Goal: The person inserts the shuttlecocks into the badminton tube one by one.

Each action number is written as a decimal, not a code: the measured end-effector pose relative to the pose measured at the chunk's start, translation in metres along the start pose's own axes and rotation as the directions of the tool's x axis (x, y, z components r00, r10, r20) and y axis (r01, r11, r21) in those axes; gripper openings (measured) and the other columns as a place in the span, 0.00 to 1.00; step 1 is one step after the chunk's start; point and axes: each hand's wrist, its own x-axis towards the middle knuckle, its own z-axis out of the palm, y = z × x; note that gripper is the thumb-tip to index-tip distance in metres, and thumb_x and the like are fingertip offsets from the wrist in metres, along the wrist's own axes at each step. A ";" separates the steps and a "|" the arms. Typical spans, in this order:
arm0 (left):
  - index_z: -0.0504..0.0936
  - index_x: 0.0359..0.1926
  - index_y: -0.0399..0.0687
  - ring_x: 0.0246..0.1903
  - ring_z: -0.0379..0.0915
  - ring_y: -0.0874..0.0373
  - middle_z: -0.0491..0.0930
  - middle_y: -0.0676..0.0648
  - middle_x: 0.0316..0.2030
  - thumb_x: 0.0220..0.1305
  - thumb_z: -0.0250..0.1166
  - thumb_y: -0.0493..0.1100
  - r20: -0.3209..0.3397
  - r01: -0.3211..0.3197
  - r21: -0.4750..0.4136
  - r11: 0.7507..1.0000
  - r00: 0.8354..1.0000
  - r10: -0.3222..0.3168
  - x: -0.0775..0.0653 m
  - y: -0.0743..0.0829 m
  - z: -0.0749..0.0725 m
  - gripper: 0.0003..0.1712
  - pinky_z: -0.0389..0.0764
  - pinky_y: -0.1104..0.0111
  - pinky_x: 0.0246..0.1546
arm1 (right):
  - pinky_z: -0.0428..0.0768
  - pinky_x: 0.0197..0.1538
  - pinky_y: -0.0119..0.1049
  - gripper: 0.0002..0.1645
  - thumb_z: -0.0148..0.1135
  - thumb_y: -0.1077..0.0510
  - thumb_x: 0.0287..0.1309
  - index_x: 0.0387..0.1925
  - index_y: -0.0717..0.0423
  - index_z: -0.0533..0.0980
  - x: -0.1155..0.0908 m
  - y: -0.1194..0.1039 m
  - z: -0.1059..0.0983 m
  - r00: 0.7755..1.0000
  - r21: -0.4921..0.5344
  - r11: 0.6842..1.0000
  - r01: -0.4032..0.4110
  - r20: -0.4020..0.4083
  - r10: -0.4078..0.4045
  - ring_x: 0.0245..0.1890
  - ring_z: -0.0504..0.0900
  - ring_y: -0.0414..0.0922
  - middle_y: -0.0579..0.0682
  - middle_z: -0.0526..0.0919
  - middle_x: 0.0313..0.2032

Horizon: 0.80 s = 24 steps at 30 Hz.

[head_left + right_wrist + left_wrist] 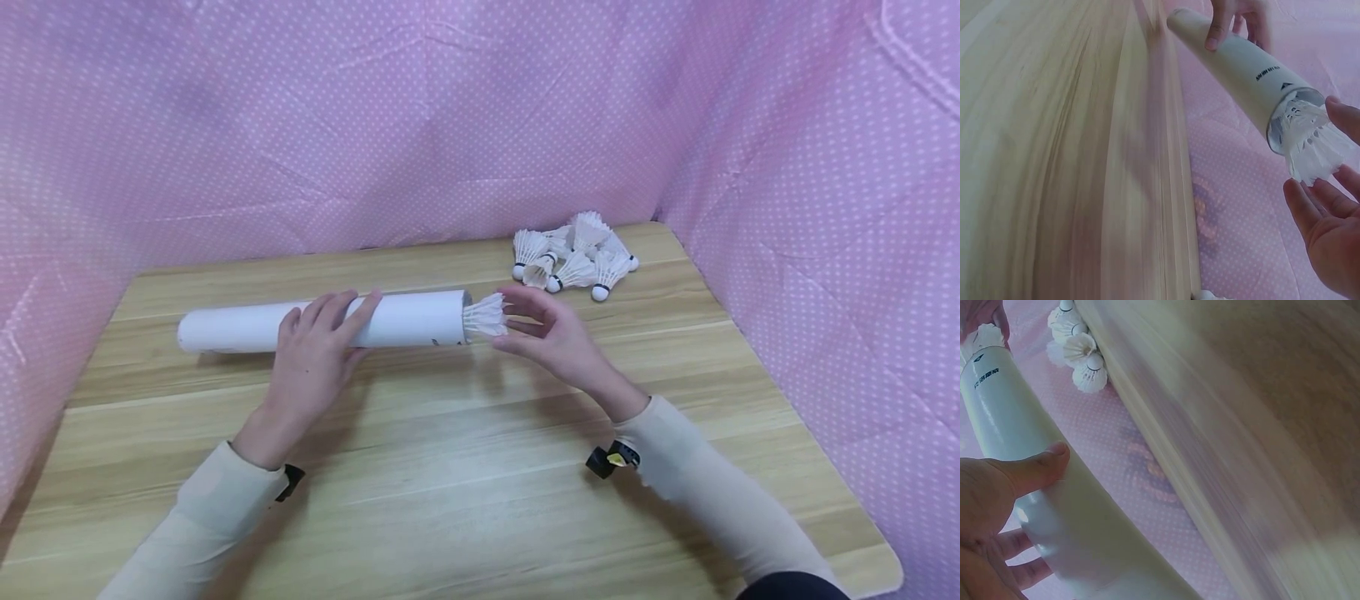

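A white cylindrical tube [420, 318] lies sideways over the table. My left hand [318, 342] grips it around its middle; in the left wrist view the thumb lies along the tube [1029, 431]. Feathers of a shuttlecock [485, 316] stick out of the tube's open right end, while its cork is hidden inside. My right hand [551, 337] curls its fingers and thumb around the feather skirt. In the right wrist view, the thumb and fingertips sit at the edges of the shuttlecock's skirt [1310, 140]. Dark print marks the tube near its mouth.
Several loose white shuttlecocks [573, 258] lie in a pile at the back right of the wooden table [450, 500]. Pink dotted cloth [420, 125] hangs behind the table and along its sides.
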 end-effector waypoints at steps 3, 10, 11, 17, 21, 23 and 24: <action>0.68 0.72 0.58 0.61 0.67 0.35 0.72 0.38 0.62 0.47 0.81 0.35 0.007 0.004 -0.001 1.000 1.000 -0.004 0.001 0.001 0.000 0.51 0.64 0.31 0.56 | 0.77 0.61 0.46 0.39 0.74 0.72 0.50 0.65 0.64 0.71 0.002 0.001 0.004 1.000 0.006 1.000 0.006 -0.006 -0.006 0.60 0.78 0.55 0.59 0.77 0.61; 0.69 0.72 0.57 0.61 0.67 0.35 0.73 0.37 0.62 0.46 0.81 0.36 -0.004 -0.008 -0.001 1.000 1.000 0.008 0.001 0.003 0.000 0.51 0.65 0.31 0.55 | 0.77 0.61 0.50 0.38 0.74 0.73 0.49 0.64 0.66 0.72 0.004 0.003 0.012 1.000 0.010 1.000 0.018 -0.017 -0.018 0.58 0.79 0.56 0.60 0.79 0.58; 0.69 0.72 0.57 0.61 0.67 0.35 0.73 0.37 0.62 0.46 0.81 0.36 -0.006 -0.012 -0.002 1.000 1.000 0.012 0.001 0.004 0.000 0.51 0.65 0.32 0.55 | 0.77 0.61 0.50 0.39 0.74 0.73 0.49 0.64 0.67 0.71 0.004 0.003 0.013 1.000 0.005 1.000 0.018 -0.018 -0.018 0.58 0.78 0.57 0.60 0.78 0.58; 0.69 0.72 0.57 0.61 0.67 0.35 0.73 0.37 0.63 0.46 0.82 0.37 -0.004 -0.022 -0.007 1.000 1.000 0.022 0.002 0.005 0.000 0.51 0.64 0.32 0.56 | 0.76 0.61 0.51 0.40 0.76 0.70 0.49 0.65 0.64 0.71 0.004 0.004 0.017 1.000 -0.028 1.000 0.003 -0.007 -0.003 0.58 0.78 0.61 0.60 0.77 0.61; 0.70 0.71 0.57 0.61 0.67 0.35 0.73 0.37 0.62 0.45 0.82 0.37 -0.010 -0.020 -0.005 1.000 1.000 0.020 0.002 0.005 0.000 0.51 0.65 0.32 0.56 | 0.74 0.63 0.53 0.42 0.76 0.68 0.50 0.67 0.63 0.70 0.003 0.002 0.017 1.000 -0.051 0.999 -0.010 0.002 0.010 0.60 0.77 0.59 0.60 0.75 0.63; 0.71 0.71 0.57 0.60 0.68 0.35 0.73 0.37 0.62 0.45 0.82 0.37 -0.012 -0.017 -0.003 1.000 1.000 0.017 0.001 0.005 -0.001 0.51 0.65 0.33 0.55 | 0.73 0.64 0.53 0.43 0.76 0.68 0.50 0.68 0.63 0.69 0.003 0.001 0.017 1.000 -0.056 0.998 -0.018 0.005 0.018 0.61 0.77 0.58 0.60 0.73 0.65; 0.71 0.71 0.57 0.60 0.68 0.35 0.73 0.37 0.62 0.45 0.82 0.37 -0.011 -0.015 -0.002 1.000 1.000 0.015 0.001 0.005 -0.001 0.51 0.65 0.33 0.56 | 0.73 0.64 0.52 0.43 0.75 0.69 0.50 0.68 0.64 0.68 0.002 0.001 0.017 1.000 -0.055 0.998 -0.021 0.006 0.022 0.62 0.76 0.58 0.60 0.73 0.66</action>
